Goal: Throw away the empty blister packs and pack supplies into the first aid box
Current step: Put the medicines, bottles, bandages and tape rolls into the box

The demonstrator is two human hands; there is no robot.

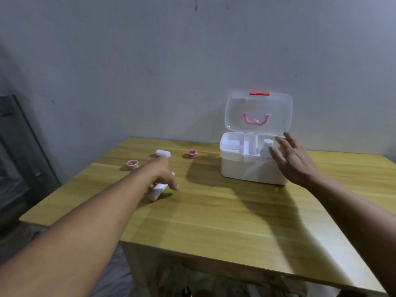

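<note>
A white plastic first aid box stands on the far right part of the yellow wood-grain table, close to the grey wall. Its clear lid, with a pink handle and a red latch, is raised upright behind the body. Inside, a white divided tray fills the left part, and a small white bottle stands in the right compartment. The person's right hand hovers at the box's right front corner, fingers spread and released, holding nothing; whether it touches the box rim cannot be told. The left hand reaches across the left side of the table, its fingers curled down over a white rectangular packet lying on the wood; motion blur makes it unclear whether the fingers are actually grasping it or only resting on it. Beyond that hand lies a white roll of bandage on its side. A small pink round tape roll sits to the left of the bandage, and a small red round tape roll sits to its right, between the bandage and the box, all three apart from one another. A dark cabinet stands at the left edge, beside the table.
</note>
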